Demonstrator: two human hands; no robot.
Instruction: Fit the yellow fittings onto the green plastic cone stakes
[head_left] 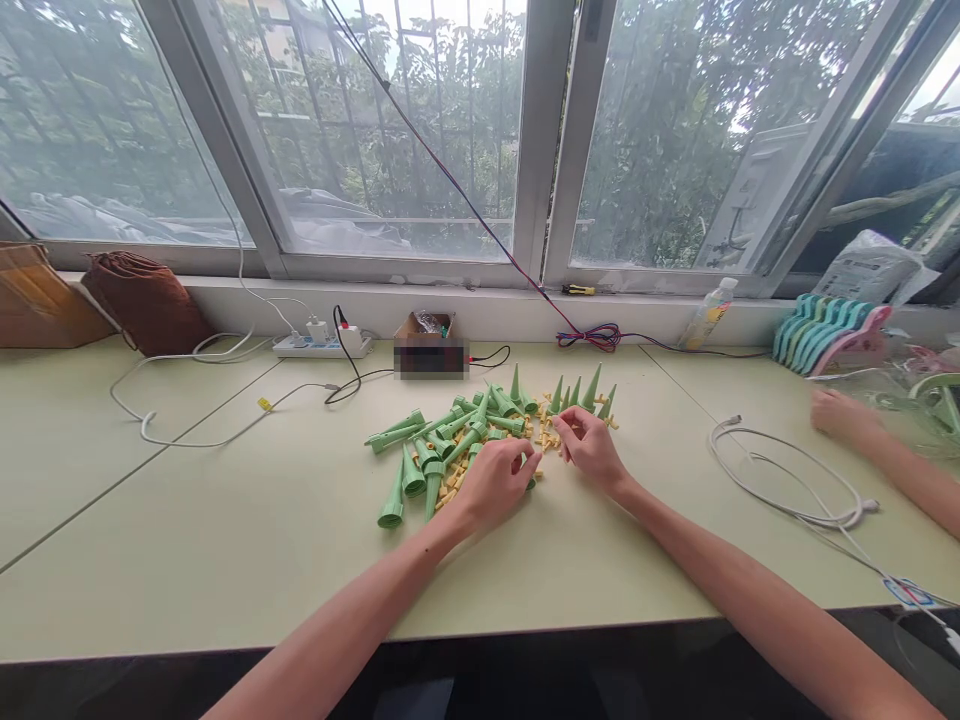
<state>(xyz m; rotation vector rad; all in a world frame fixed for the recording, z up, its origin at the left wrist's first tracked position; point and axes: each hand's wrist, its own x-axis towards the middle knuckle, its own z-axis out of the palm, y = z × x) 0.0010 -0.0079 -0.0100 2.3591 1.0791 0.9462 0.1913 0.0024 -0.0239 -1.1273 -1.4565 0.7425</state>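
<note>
My left hand (499,478) is closed, its fingers curled around a green plastic spike (532,484) that is mostly hidden, with a bit of yellow beside it. My right hand (591,450) is closed in a pinch just above some small yellow plastic fittings (548,438); whatever is between its fingertips is too small to make out. To the left lies a loose pile of hollow, cone-shaped green spikes (412,474), with more yellow fittings (450,484) among them. Behind my right hand, several green spikes (592,390) stand point up, with yellow fittings at their bases.
Behind the pile sit a small open box (432,330) and a power strip (322,346) with cables. A bottle (707,315), turquoise hangers (814,335) and a coiled white cable (787,485) are to the right. Another person's hand (844,415) rests at the far right.
</note>
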